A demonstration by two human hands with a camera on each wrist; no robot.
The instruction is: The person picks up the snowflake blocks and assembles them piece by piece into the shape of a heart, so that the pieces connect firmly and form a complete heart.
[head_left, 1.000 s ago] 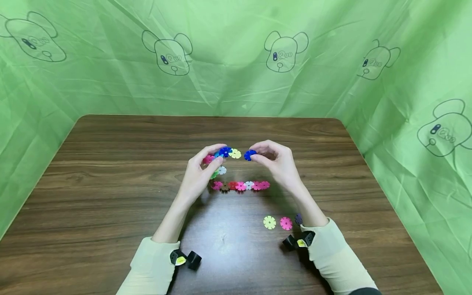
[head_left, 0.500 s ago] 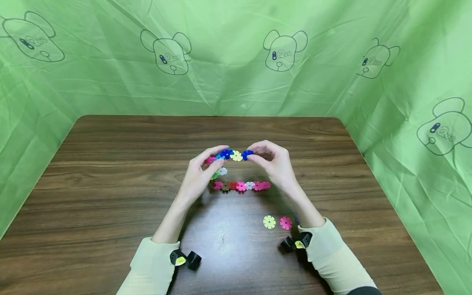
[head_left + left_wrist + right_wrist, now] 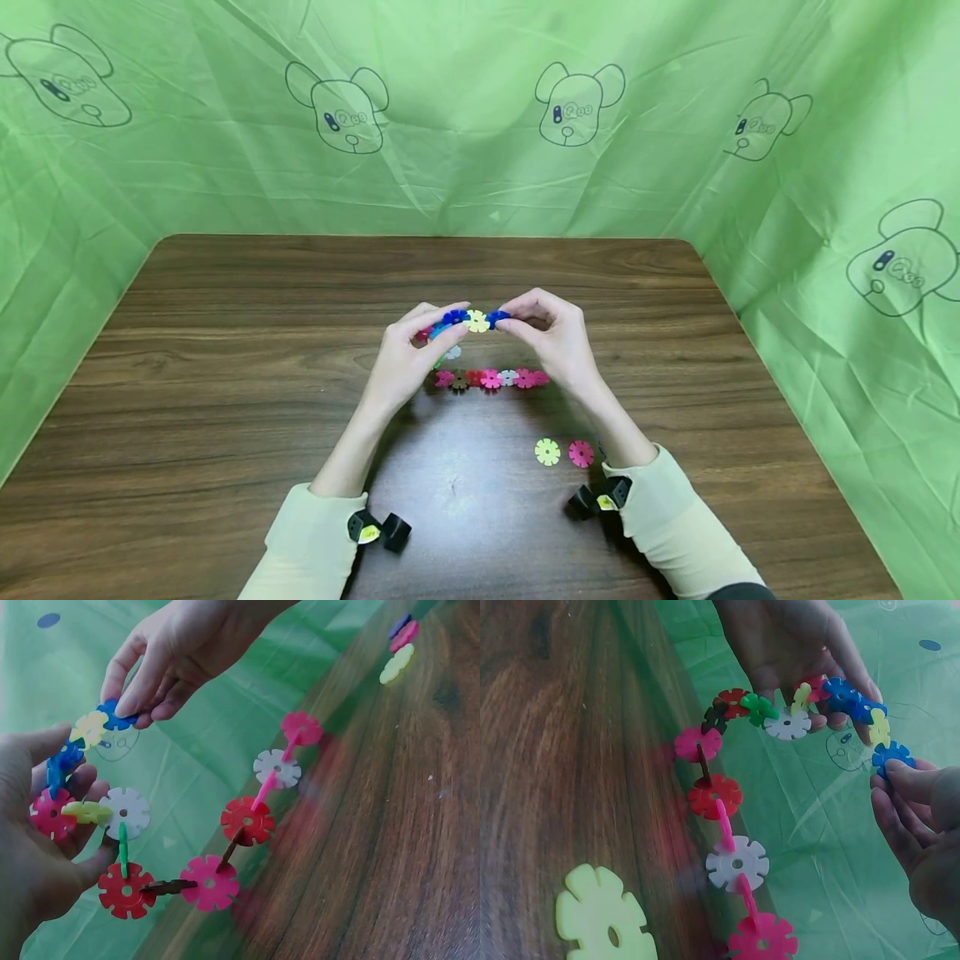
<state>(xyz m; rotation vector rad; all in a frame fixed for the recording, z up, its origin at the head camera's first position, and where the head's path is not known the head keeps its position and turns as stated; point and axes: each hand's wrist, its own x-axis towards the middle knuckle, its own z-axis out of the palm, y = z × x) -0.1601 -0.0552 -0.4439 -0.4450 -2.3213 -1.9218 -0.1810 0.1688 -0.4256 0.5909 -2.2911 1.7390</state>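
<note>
A curved chain of interlocking notched plastic discs, in pink, red, brown, white, green, yellow and blue, runs between and below the hands. Near its upper end, my left hand [image 3: 408, 354] pinches the chain at a blue disc [image 3: 69, 754], beside a yellow disc [image 3: 477, 322]. Between thumb and fingertips, my right hand [image 3: 553, 337] holds another blue disc [image 3: 892, 756], whose edge meets that yellow disc. How deep the notches sit is hard to see. The chain's other stretch ends in a pink disc [image 3: 302, 728] and hangs over or lies along the table.
On the brown wooden table [image 3: 225, 400], a loose yellow disc [image 3: 547, 452] and a pink disc [image 3: 581, 454] lie near the right wrist. A purple disc [image 3: 400, 627] lies beside them. Green cloth [image 3: 465, 167] with printed bear outlines surrounds the table.
My right hand has moved left, bringing its blue disc from apart to meeting the yellow disc. The left fingers have shifted slightly right, closer to the yellow disc.
</note>
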